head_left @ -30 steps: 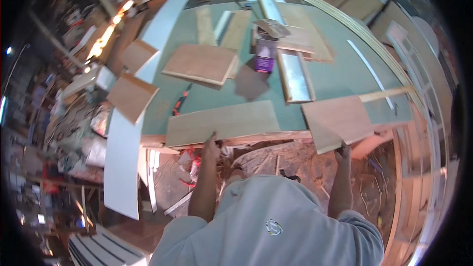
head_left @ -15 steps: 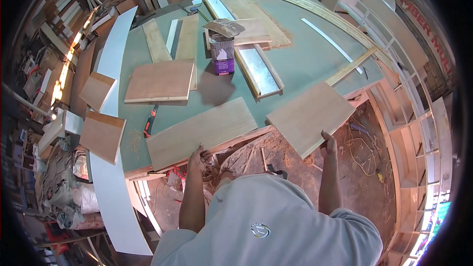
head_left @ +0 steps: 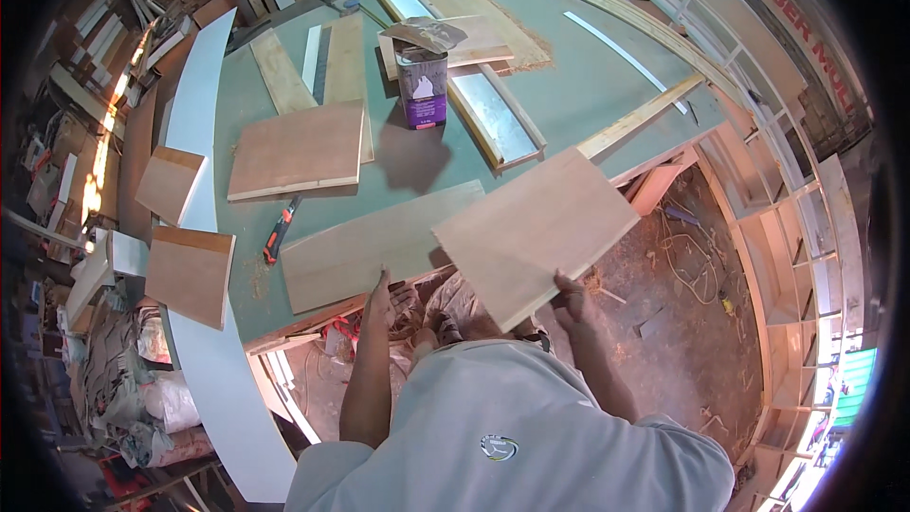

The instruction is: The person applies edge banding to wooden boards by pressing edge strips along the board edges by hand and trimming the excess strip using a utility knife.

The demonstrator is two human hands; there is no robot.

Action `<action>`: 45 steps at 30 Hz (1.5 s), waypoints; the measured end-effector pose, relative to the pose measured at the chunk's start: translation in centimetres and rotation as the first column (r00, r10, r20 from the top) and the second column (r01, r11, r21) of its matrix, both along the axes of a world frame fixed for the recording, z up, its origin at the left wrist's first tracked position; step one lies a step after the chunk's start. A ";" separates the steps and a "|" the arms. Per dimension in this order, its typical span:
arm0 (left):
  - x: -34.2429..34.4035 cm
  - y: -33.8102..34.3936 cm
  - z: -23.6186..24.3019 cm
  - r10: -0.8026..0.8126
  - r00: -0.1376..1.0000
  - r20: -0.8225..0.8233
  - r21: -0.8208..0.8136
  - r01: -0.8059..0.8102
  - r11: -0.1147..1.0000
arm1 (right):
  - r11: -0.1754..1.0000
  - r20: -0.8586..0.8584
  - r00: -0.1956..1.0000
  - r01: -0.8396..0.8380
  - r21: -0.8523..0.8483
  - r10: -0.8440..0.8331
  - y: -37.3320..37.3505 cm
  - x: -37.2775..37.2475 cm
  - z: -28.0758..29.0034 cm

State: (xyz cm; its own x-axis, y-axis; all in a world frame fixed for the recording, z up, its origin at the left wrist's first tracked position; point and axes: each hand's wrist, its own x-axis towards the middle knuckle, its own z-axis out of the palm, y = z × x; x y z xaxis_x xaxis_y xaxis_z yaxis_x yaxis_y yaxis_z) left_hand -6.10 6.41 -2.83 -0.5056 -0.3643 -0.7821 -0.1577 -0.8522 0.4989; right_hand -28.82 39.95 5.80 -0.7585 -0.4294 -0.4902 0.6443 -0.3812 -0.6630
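Observation:
A light brown wooden panel (head_left: 536, 232) is held up and tilted over the table's front edge. My right hand (head_left: 571, 301) grips it at its near lower edge, thumb on the upper face and the other fingers partly hidden. My left hand (head_left: 396, 303) is just in front of a flat wooden panel (head_left: 370, 248) lying along the table edge. Its palm is turned up and its fingers are apart, holding nothing. A red and black utility knife (head_left: 280, 229) rests left of that flat panel.
On the green tabletop (head_left: 607, 76) stand a purple and grey tin (head_left: 423, 95) and a wooden-framed tray-like piece (head_left: 498, 118). Another panel (head_left: 299, 150) lies at left. A long white board (head_left: 209, 360) runs down the left side. A curved wooden frame (head_left: 758, 190) rises at right.
My right hand has brought its panel leftward and nearer to me, partly overlapping the flat one in view. My left hand has come slightly away from the flat panel's edge, opening its fingers.

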 end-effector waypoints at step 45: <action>14.5 -10.9 4.4 0.575 0.412 0.707 -0.678 0.627 0.384 | 0.722 0.424 0.691 -0.682 0.115 0.585 -10.9 7.5 -7.4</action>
State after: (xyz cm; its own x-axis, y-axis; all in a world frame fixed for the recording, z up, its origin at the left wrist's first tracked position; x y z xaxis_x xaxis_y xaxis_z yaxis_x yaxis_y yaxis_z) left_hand 8.42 -4.46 1.57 0.0802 -0.9956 0.0480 -0.9291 -0.0572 0.3654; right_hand -21.37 29.07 -1.59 -0.1148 -0.5733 -0.8113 0.8636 0.3460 -0.3668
